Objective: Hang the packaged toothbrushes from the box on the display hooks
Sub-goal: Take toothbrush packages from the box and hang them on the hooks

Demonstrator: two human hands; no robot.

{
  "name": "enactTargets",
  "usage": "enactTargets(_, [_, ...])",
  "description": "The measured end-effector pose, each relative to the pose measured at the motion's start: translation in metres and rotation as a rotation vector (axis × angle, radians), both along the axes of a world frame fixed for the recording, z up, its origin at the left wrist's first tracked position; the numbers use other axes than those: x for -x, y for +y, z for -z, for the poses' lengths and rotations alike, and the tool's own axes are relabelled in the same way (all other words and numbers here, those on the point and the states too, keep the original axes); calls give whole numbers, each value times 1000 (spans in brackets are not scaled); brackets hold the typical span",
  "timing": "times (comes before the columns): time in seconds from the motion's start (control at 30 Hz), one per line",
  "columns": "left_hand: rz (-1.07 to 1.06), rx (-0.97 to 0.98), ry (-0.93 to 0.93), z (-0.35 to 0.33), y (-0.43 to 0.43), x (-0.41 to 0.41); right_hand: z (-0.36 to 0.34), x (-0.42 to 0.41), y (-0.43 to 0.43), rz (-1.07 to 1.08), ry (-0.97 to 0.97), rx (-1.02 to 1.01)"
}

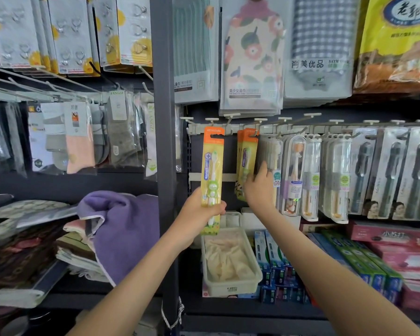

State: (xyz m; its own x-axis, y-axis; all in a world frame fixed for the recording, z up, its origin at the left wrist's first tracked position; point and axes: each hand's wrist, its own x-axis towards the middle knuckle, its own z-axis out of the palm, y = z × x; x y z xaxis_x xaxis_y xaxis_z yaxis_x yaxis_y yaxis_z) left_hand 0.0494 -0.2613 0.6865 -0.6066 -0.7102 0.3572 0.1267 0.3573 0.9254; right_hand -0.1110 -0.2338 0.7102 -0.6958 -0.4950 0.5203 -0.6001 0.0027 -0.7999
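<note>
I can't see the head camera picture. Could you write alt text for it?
A person's left hand holds a yellow and orange packaged toothbrush up to a row of display hooks in a shop. The right hand rests against matching packs already hanging beside it, with toothpaste boxes on the shelf below.

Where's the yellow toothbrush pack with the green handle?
Head view, just left of centre: the left hand holds the toothbrush pack upright by its bottom, top near the hook rail, left of the matching hanging packs the right hand touches.
</note>
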Motion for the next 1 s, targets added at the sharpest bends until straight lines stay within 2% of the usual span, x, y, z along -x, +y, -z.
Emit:
enactTargets(0.13, [-1,54,-15,2,2,8,3,-23,22,-294,-143,205])
enactTargets(0.2, [6,124,-40,1,3,16,3,-37,34,-409,-86,192])
enactTargets(0.3, [38,211,-76,2,5,28,-1,-47,40,-372,119,108])
enactTargets(0.37, [12,274,-171,-1,7,30,-6,-43,39,-295,183,81])
enactTargets(0.4, [-48,349,-250,-5,9,28,-9,-38,40,-259,196,62])
enactTargets(0.47, [-322,670,-338,-9,7,21,-13,-26,39,-202,203,24])
enactTargets(0.53, [-681,1060,-277,-13,-2,12,-18,-15,38,-148,235,-33])
enactTargets(0.63, [-989,1350,-148,-19,-25,-1,-26,-6,31,-91,319,-73])
enactTargets(0.73, [-1085,1449,-181,-21,-43,-11,-28,-7,24,-102,289,-31])
enactTargets(0.87, [-1088,1536,-212,-15,-59,-17,-15,-11,19,-158,146,154])
enactTargets(1.0, [-1082,1523,-169,-16,-61,-16,-4,-12,18,-144,55,238])
